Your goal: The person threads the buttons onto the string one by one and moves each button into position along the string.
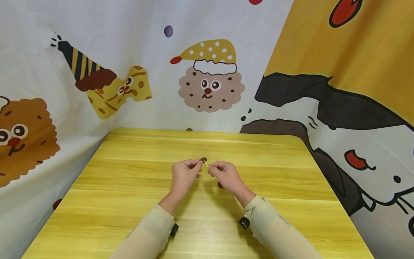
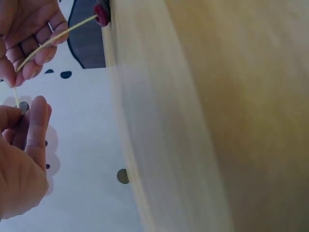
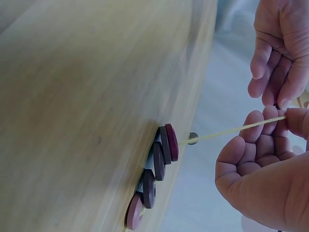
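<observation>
My left hand [image 1: 185, 176] pinches a small dark button-like disc [image 1: 203, 159] between thumb and fingertips. Just to its right, my right hand [image 1: 229, 177] pinches a thin yellow cord [image 2: 58, 36] close to that disc. From the right fingers the cord runs to several flat round discs in a row on the tabletop. A maroon disc [image 3: 172, 142] is nearest the hands, followed by dark discs [image 3: 159, 161] and a pinkish one [image 3: 135, 211]. The left fingertips mostly hide the pinched disc in the right wrist view; whether the cord passes through it I cannot tell.
Both hands are over a yellow wood-grain table [image 1: 129, 201]. Behind it and at its sides hangs a cloth [image 1: 142, 32] with cartoon figures. Each forearm carries a small dark device, one by the left sleeve [image 1: 145, 230] and one by the right sleeve [image 1: 275, 226].
</observation>
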The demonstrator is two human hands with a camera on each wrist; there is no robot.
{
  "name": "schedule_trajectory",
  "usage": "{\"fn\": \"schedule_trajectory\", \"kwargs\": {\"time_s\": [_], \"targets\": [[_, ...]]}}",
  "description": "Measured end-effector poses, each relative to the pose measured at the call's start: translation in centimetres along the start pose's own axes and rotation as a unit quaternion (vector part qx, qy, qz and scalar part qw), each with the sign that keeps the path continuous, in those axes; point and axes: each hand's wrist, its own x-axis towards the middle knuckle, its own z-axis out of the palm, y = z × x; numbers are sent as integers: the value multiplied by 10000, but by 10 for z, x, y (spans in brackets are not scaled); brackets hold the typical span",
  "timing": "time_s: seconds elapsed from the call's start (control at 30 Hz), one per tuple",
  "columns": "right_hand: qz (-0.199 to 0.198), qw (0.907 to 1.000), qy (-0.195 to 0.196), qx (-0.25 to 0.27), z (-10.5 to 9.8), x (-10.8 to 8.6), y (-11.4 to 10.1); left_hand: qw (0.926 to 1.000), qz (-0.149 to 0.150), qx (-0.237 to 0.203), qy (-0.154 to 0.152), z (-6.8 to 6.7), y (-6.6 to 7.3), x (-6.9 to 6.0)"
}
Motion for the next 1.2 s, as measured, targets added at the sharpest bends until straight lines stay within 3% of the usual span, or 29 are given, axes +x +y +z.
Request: {"fn": "schedule_trajectory", "kwargs": {"time_s": [0.2,0.33,0.57,0.7,1.07,1.2], "targets": [[60,10000,15,37,0,1,1,9968,515,603,-4,1,1,-1],[99,9999,23,1,0,2,0,9885,961,1163,77,2,2,0],[83,9999,6,-67,-1,3,1,9622,2057,1777,125,3,2,0],[50,9998,-79,-155,0,3,2,9469,2460,2069,120,3,-1,-1],[-531,9969,-225,-532,1,1,3,9320,2637,2486,70,3,3,-4],[-675,9945,-272,-760,3,2,4,9322,2630,2488,78,3,3,-4]]}}
